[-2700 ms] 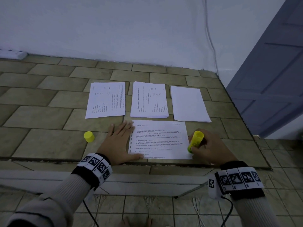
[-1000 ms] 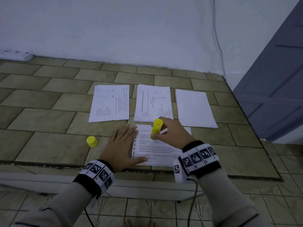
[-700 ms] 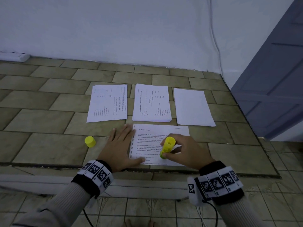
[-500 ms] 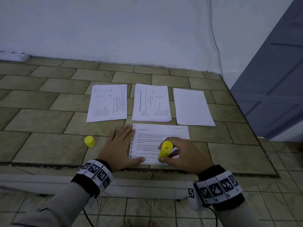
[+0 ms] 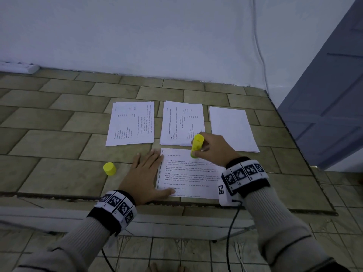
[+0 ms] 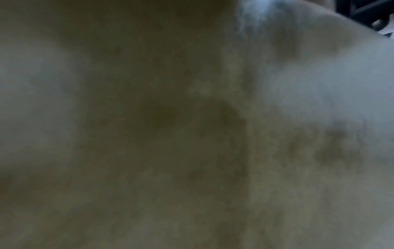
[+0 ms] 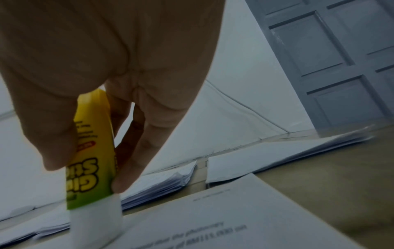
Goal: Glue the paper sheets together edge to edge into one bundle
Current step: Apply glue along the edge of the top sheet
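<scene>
- Near the front edge of the tiled tabletop [image 5: 59, 146] lies one printed sheet [image 5: 188, 177], its long side running left to right, text lines the same way.
- Right hand [image 5: 213, 149] grasps one yellow glue stick [image 5: 197, 144] between thumb and fingers; the stick stands nearly upright, tilted slightly, with its white glue end down on the sheet's far edge, near the upper middle.
- From the right wrist view, the glue stick [image 7: 91, 161] has its label upside down and its white tip meets the paper.
- Left hand [image 5: 145, 177] lies flat, fingers straight and spread, beside the sheet's left edge, with the thumb pressing on the sheet's near left corner.
- Behind the sheet, three paper stacks sit in a row, long sides running away from the person: left stack [image 5: 131, 122], middle stack [image 5: 180, 122], and a blank-topped right stack [image 5: 231, 128].
- One yellow cap [image 5: 109, 168] stands on the tabletop, left of the left hand and apart from it.
- Left wrist view is dark and blurred.
</scene>
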`<action>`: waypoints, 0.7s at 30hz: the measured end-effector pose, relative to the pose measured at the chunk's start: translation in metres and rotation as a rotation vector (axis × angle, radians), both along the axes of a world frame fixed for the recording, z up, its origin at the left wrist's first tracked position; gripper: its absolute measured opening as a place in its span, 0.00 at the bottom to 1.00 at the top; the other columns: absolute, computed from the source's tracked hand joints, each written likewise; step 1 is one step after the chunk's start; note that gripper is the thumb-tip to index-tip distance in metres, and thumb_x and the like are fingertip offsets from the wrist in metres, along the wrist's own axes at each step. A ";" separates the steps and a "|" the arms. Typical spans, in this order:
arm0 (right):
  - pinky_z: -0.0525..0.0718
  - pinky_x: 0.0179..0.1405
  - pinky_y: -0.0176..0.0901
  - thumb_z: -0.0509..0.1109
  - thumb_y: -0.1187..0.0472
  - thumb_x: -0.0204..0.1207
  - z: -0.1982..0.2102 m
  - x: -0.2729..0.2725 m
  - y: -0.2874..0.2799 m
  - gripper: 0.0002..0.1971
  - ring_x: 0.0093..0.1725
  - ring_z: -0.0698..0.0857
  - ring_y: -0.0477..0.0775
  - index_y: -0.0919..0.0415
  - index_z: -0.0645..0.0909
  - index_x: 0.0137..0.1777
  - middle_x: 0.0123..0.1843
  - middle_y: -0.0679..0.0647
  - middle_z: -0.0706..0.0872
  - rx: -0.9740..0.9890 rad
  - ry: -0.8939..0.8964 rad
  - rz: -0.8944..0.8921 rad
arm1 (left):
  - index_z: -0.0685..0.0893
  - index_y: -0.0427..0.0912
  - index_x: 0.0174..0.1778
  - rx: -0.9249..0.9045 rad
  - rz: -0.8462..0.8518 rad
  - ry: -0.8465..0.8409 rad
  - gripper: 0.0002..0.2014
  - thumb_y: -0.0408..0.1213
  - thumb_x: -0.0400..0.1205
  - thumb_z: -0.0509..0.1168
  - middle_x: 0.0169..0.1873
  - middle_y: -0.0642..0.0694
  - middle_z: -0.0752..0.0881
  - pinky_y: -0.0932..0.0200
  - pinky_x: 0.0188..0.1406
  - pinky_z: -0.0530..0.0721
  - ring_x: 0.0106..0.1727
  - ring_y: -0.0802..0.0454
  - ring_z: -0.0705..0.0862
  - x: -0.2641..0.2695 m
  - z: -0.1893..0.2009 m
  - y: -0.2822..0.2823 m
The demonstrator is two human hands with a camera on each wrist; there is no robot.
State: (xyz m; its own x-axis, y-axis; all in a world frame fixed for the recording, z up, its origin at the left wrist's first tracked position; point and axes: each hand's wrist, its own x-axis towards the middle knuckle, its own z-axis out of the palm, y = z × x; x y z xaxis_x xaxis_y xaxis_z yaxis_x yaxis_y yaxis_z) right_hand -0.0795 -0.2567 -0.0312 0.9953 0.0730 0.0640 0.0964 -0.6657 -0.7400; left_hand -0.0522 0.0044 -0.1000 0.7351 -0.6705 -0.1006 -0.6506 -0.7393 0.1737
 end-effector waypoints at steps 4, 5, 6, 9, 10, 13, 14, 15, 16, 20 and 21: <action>0.83 0.49 0.43 0.77 0.67 0.68 -0.001 0.016 -0.003 0.06 0.46 0.86 0.54 0.65 0.81 0.40 0.45 0.56 0.88 -0.028 -0.003 -0.044 | 0.46 0.43 0.86 -0.015 0.001 0.000 0.65 0.87 0.61 0.34 0.86 0.49 0.42 0.45 0.82 0.31 0.85 0.57 0.37 0.000 0.001 0.000; 0.84 0.50 0.45 0.76 0.67 0.68 -0.001 0.017 -0.003 0.06 0.46 0.86 0.54 0.65 0.81 0.40 0.45 0.56 0.88 -0.031 -0.006 -0.043 | 0.46 0.42 0.86 -0.016 0.001 -0.002 0.65 0.87 0.61 0.34 0.86 0.49 0.42 0.45 0.83 0.32 0.85 0.57 0.37 0.000 0.001 0.000; 0.83 0.50 0.45 0.76 0.67 0.69 -0.001 0.017 -0.004 0.06 0.46 0.86 0.54 0.65 0.81 0.40 0.45 0.56 0.88 -0.035 -0.012 -0.047 | 0.46 0.42 0.86 -0.020 0.001 -0.004 0.64 0.87 0.61 0.35 0.86 0.49 0.42 0.45 0.83 0.32 0.85 0.56 0.37 0.000 0.000 0.000; 0.81 0.47 0.38 0.76 0.66 0.70 -0.004 0.008 -0.006 0.06 0.47 0.85 0.53 0.65 0.81 0.41 0.48 0.57 0.88 -0.032 -0.049 -0.092 | 0.47 0.40 0.86 -0.042 0.006 -0.003 0.62 0.84 0.65 0.43 0.86 0.48 0.43 0.44 0.83 0.33 0.85 0.56 0.38 0.000 0.000 0.000; 0.81 0.47 0.34 0.77 0.65 0.70 -0.004 0.001 -0.008 0.06 0.46 0.85 0.48 0.64 0.82 0.43 0.49 0.55 0.88 -0.012 -0.053 -0.115 | 0.47 0.40 0.86 -0.048 0.009 -0.003 0.61 0.82 0.65 0.45 0.86 0.48 0.43 0.44 0.83 0.34 0.85 0.56 0.39 0.000 0.000 0.001; 0.84 0.48 0.32 0.79 0.62 0.70 -0.006 -0.028 -0.014 0.07 0.48 0.85 0.40 0.57 0.83 0.44 0.50 0.47 0.88 0.050 -0.039 -0.110 | 0.46 0.38 0.86 -0.043 0.014 -0.014 0.60 0.79 0.67 0.46 0.86 0.46 0.42 0.44 0.83 0.35 0.85 0.54 0.38 0.000 0.000 0.001; 0.85 0.49 0.34 0.79 0.62 0.70 -0.006 -0.038 -0.016 0.07 0.49 0.85 0.40 0.56 0.84 0.43 0.50 0.45 0.88 0.068 -0.019 -0.100 | 0.45 0.37 0.86 -0.030 0.017 -0.024 0.60 0.79 0.67 0.45 0.86 0.46 0.41 0.43 0.83 0.34 0.85 0.53 0.37 0.000 0.000 0.001; 0.86 0.50 0.37 0.79 0.62 0.69 -0.006 -0.049 -0.018 0.07 0.49 0.85 0.40 0.55 0.84 0.43 0.50 0.44 0.88 0.085 -0.001 -0.093 | 0.45 0.37 0.86 -0.018 0.021 -0.034 0.60 0.79 0.67 0.45 0.86 0.45 0.41 0.42 0.83 0.33 0.85 0.53 0.36 0.000 0.000 0.000; 0.87 0.49 0.38 0.80 0.62 0.69 -0.006 -0.058 -0.021 0.07 0.48 0.86 0.41 0.54 0.84 0.43 0.49 0.44 0.88 0.096 0.008 -0.090 | 0.45 0.36 0.86 -0.010 0.025 -0.044 0.59 0.78 0.68 0.44 0.86 0.45 0.40 0.42 0.82 0.31 0.85 0.52 0.35 0.000 -0.001 0.000; 0.86 0.45 0.38 0.80 0.66 0.67 -0.006 -0.087 -0.033 0.09 0.45 0.87 0.45 0.56 0.85 0.44 0.43 0.44 0.89 0.114 0.007 -0.095 | 0.52 0.33 0.85 -0.033 0.016 -0.072 0.57 0.76 0.70 0.46 0.85 0.43 0.43 0.40 0.81 0.31 0.85 0.49 0.37 0.000 -0.002 -0.001; 0.86 0.45 0.37 0.80 0.67 0.66 -0.006 -0.092 -0.035 0.10 0.45 0.87 0.45 0.56 0.85 0.44 0.43 0.44 0.89 0.107 0.018 -0.104 | 0.52 0.33 0.85 -0.024 0.014 -0.074 0.57 0.77 0.70 0.44 0.85 0.43 0.43 0.40 0.81 0.31 0.85 0.49 0.37 0.000 -0.002 0.000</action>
State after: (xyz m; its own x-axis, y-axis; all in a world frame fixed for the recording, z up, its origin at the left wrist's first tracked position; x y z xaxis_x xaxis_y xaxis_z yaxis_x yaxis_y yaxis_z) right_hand -0.1714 -0.2915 -0.0372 0.9982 -0.0367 0.0483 0.0174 -0.5885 -0.8083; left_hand -0.0524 0.0039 -0.1020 0.7494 -0.6614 -0.0298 -0.6517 -0.7448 0.1432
